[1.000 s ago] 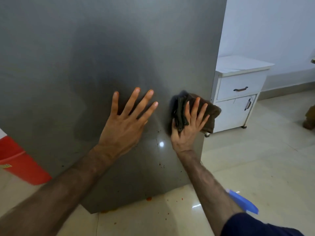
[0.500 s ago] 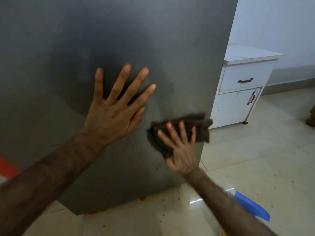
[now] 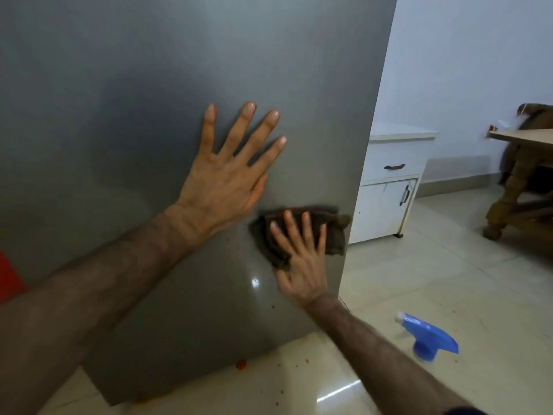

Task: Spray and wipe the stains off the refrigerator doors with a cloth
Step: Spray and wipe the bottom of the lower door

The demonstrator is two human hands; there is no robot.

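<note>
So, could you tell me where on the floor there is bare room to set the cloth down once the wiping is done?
Bare tiles lie between the spray bottle, the white cabinet and the wooden table. It is tighter along the foot of the refrigerator door, where red spots mark the floor. The right hand presses the cloth on the door, the left hand flat beside it.

Two bare forearms on show here, long and lean, veins and tendons standing out under a light cover of hair. The left hand (image 3: 227, 178) is bare, no ring, no watch, nails cut short. The right hand (image 3: 302, 265) likewise, nothing on the wrist. Just a sliver of dark navy sleeve (image 3: 460, 411) at the bottom edge.
</note>
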